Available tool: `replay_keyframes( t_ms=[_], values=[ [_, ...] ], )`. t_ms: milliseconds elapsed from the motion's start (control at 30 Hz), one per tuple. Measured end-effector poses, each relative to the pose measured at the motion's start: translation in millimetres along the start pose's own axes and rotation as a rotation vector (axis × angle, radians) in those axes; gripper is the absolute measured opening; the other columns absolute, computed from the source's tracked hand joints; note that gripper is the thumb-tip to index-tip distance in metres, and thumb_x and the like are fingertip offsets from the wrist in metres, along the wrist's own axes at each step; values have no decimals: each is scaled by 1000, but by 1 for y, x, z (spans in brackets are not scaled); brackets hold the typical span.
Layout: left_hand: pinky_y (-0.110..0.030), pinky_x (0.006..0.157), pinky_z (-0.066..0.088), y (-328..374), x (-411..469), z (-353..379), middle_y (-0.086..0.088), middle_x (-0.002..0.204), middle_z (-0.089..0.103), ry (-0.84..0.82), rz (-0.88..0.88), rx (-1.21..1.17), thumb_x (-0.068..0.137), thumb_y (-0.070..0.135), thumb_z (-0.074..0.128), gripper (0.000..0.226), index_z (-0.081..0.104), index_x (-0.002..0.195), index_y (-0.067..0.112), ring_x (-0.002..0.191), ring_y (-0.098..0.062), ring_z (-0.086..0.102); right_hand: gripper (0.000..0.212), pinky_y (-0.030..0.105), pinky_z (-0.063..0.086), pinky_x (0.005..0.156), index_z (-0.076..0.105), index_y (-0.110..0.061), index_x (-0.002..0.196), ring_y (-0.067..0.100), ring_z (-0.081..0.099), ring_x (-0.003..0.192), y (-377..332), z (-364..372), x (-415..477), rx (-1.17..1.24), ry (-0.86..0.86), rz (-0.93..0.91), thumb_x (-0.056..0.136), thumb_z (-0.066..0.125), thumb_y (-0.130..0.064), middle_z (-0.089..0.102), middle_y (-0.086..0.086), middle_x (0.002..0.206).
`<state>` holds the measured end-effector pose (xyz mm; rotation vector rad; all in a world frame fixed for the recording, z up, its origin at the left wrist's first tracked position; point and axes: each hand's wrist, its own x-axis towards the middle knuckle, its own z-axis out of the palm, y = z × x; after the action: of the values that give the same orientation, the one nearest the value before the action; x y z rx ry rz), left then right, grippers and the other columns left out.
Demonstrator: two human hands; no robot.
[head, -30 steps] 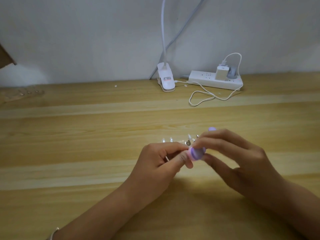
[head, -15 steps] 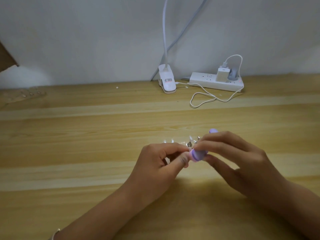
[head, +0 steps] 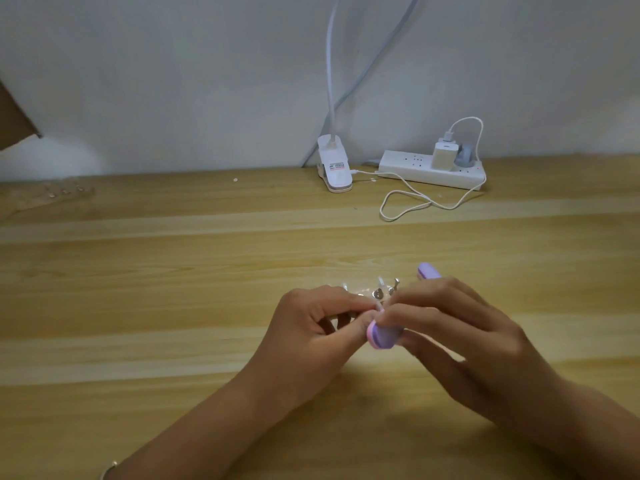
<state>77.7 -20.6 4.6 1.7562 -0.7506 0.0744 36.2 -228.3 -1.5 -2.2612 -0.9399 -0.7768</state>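
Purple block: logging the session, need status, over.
Right hand grips purple block. Left hand curled, thumb tip at block's pink end. Clear pack of metal bits lies just behind hands, not in the way.

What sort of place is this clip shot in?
Likely a home or workroom desk: a wooden desktop against a plain wall, a clip-on lamp, and a power strip with a charger. The right hand holds a purple tool.
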Motion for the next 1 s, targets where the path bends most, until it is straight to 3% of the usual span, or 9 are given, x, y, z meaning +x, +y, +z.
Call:
replay_keyframes(
  t_ms=[133, 267, 400, 600, 700, 833, 1000],
  values=[
    [-22, 57, 42, 1, 0, 1, 3, 70, 69, 0, -2, -14, 86, 22, 71, 10, 79, 90, 18, 62, -7, 55, 18, 45, 52, 91, 72, -4, 110, 22, 65, 104, 8, -6, 4, -58, 50, 60, 95, 62, -6, 67, 5, 111],
    [-19, 57, 41, 1, 1, 0, 6, 73, 71, -16, 28, -32, 86, 28, 69, 19, 79, 95, 15, 63, -5, 56, 20, 49, 48, 101, 73, -6, 113, 16, 62, 108, -4, 2, 2, -66, 32, -12, 97, 61, -3, 66, 1, 116],
    [-18, 60, 42, 1, 2, 0, 13, 71, 67, -11, 8, -44, 87, 13, 71, 8, 79, 90, 15, 62, -8, 55, 20, 33, 50, 94, 72, -3, 110, 23, 64, 101, 5, -8, 7, -133, 59, 44, 97, 58, -7, 66, 5, 111],
    [-17, 59, 40, 1, 1, 2, 11, 74, 71, -27, 18, -34, 87, 23, 69, 15, 79, 96, 16, 63, -15, 57, 21, 43, 48, 104, 73, -7, 112, 17, 62, 106, -7, 0, 3, -86, -8, 16, 99, 56, -8, 65, 1, 115],
    [-16, 58, 39, 1, 0, 5, 13, 68, 66, -14, -8, 11, 87, 21, 69, 12, 79, 92, 16, 62, -11, 55, 23, 35, 49, 98, 72, -8, 112, 21, 65, 106, 1, -10, 7, -105, 14, 106, 98, 55, -14, 65, 1, 113],
    [-20, 57, 37, 1, -1, 3, 11, 68, 65, -11, 57, 168, 86, 30, 62, 17, 78, 89, 24, 63, -11, 54, 21, 36, 42, 110, 73, -8, 113, 17, 63, 106, -12, 5, 4, -112, -15, 55, 99, 57, -6, 65, 1, 115],
    [-24, 58, 41, 2, 0, 4, 8, 66, 65, 63, 42, 263, 84, 22, 68, 14, 80, 91, 23, 65, -16, 55, 16, 32, 48, 98, 73, -5, 109, 24, 66, 101, 3, -6, 8, -124, 2, 116, 96, 62, -6, 66, 4, 109]
  ],
)
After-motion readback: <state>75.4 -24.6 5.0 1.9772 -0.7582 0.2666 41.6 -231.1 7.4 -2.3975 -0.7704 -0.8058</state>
